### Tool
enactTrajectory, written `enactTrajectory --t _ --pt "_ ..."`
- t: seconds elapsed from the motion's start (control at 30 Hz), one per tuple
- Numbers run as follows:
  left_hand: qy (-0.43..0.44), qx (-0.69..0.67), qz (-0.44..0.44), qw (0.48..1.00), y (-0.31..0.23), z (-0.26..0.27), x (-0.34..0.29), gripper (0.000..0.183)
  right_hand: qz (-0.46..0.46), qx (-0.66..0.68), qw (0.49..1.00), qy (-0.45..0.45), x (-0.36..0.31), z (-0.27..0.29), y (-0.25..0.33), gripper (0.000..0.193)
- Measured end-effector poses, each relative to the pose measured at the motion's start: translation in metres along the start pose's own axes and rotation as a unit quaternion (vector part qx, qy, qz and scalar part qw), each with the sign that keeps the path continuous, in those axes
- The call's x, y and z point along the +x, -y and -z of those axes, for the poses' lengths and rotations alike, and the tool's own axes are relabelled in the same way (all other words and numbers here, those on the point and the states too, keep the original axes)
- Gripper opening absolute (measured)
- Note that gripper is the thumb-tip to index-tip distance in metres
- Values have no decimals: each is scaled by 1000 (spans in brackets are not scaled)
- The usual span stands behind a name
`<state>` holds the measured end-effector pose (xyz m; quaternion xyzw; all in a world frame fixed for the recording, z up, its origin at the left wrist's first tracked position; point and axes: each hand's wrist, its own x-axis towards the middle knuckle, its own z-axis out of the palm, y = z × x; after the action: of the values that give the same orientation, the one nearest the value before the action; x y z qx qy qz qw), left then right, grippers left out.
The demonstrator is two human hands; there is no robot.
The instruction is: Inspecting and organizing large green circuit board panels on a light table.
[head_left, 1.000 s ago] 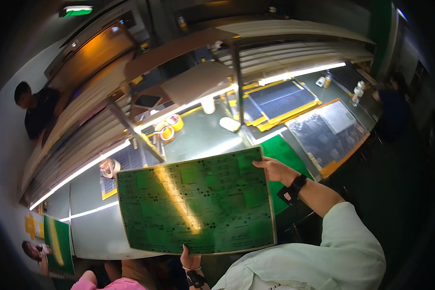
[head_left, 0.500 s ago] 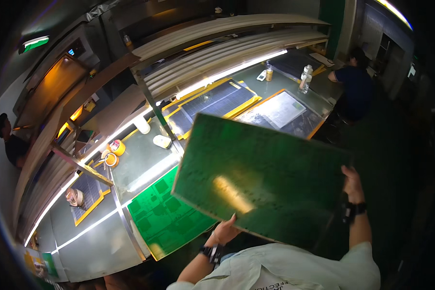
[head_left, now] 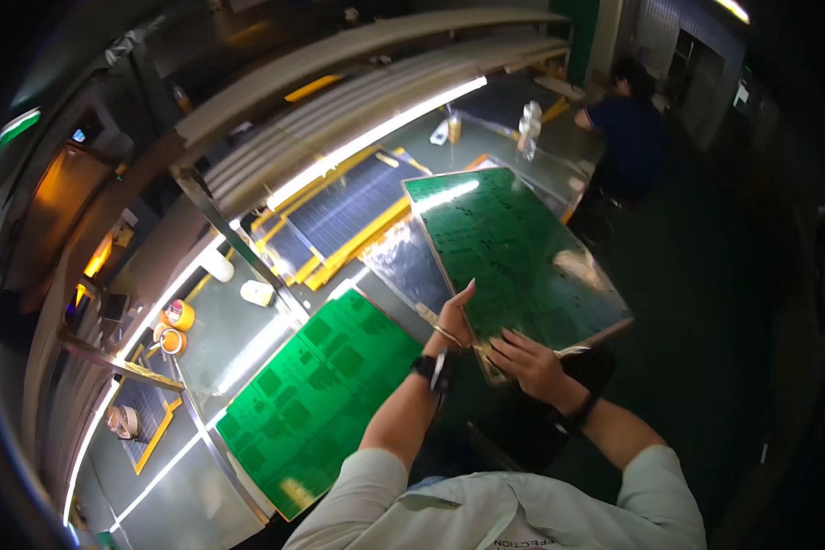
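Observation:
I hold a large green circuit board panel (head_left: 509,243) tilted in front of me, with glare on its glossy face and dark marks across it. My left hand (head_left: 456,318) is closed on its left edge, thumb on top and the other fingers hidden beneath. At the near corner, my right hand (head_left: 530,368) grips the panel, fingers lying over its face. A second green panel (head_left: 316,394), patterned with darker blocks, lies flat on the table to the left, apart from both hands.
On the lit worktable (head_left: 192,500) stand tape rolls (head_left: 176,316), a white container (head_left: 258,292) and plastic bottles (head_left: 529,128). A yellow-edged grid mat (head_left: 353,206) lies behind. A shelf (head_left: 339,101) overhangs the table. One person (head_left: 628,137) sits at the far right; another is dim at left.
The held panel has turned and moved away from me, uncovering more of the panel on the table. My right hand has shifted from its right side to the near corner, close to my left.

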<state>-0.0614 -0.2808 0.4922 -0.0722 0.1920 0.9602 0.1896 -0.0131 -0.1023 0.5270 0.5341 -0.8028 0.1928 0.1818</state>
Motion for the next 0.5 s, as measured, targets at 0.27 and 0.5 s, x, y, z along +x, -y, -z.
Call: enactTrajectory --t 0.27,0.5 --pt "-55 -99 43 993 27 131 23 32 -98 140 981 94 -16 -81 -10 48" --pt "-184 -28 65 980 47 131 11 30 -205 206 944 155 -31 -96 8 51"
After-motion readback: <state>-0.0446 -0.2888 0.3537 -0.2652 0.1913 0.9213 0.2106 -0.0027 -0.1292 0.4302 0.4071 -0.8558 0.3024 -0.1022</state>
